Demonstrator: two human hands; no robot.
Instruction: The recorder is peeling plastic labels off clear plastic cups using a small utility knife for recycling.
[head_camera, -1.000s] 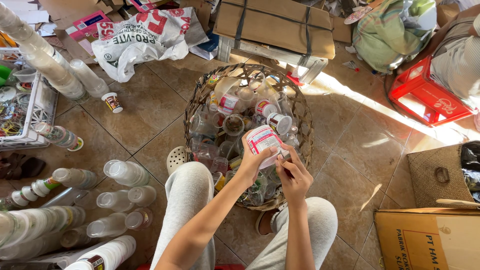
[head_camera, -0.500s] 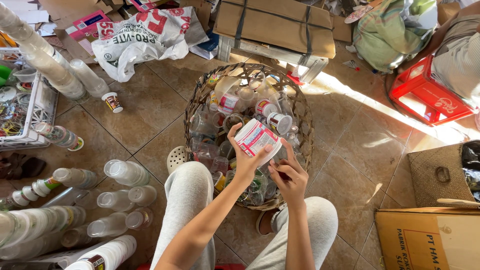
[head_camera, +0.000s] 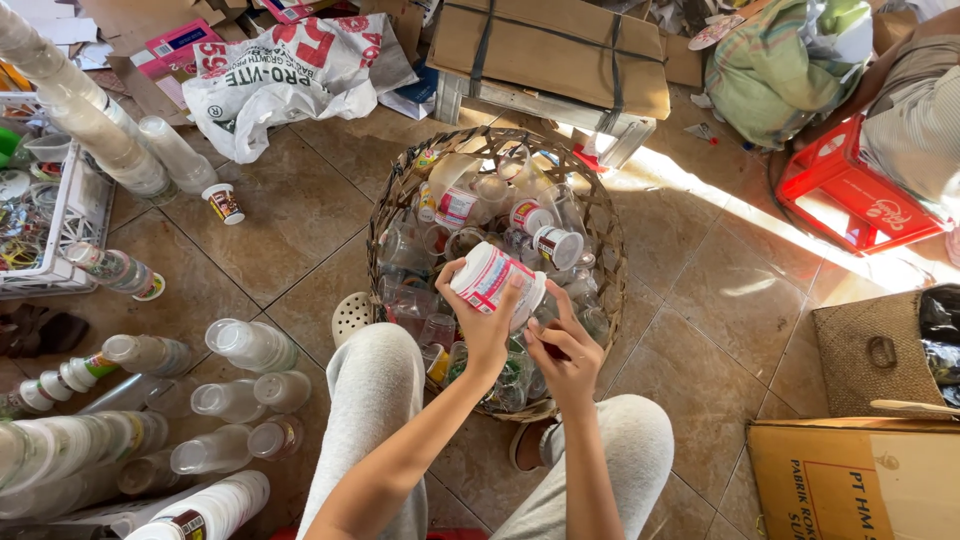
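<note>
Above the woven basket (head_camera: 600, 250), near its front rim, my left hand (head_camera: 488, 335) holds a white plastic cup with a red label (head_camera: 492, 280), fingers wrapped around its side so it lies tilted. My right hand (head_camera: 565, 350) sits just beside the cup's lower end, fingers (head_camera: 540, 335) pinched at its edge. Inside the basket lie many clear and labelled cups. Left of the basket, stacked clear cups (head_camera: 245, 345) rest on the tiled floor (head_camera: 290, 230).

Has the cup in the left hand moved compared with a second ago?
Yes. The white and red cup in the left hand has tipped onto its side and dropped slightly lower over the woven basket.
</note>
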